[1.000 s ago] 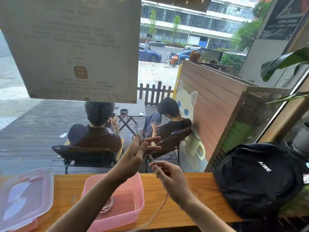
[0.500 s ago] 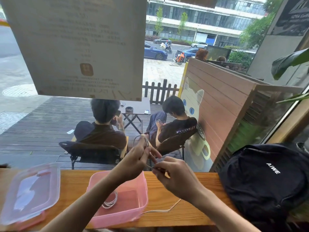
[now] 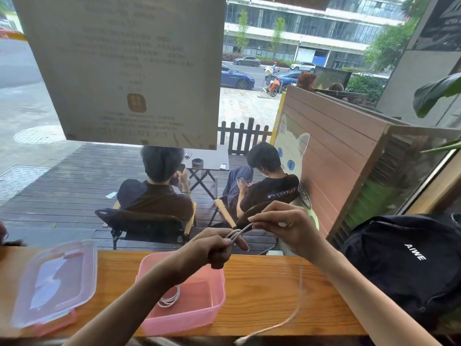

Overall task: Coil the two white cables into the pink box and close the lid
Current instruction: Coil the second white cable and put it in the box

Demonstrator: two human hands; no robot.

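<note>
Left hand [image 3: 214, 250] is gripping cable [image 3: 237, 234] loops; right hand [image 3: 287, 226], at its 2 o'clock, is pinching the strand. Light and floppy, it is likely needing a hold on the bundle.

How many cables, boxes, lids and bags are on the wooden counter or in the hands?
White cables: 2, one coiled in the box, one held in the hands
Pink box: 1
Clear lid: 1
Black bag: 1
Total: 5
</note>
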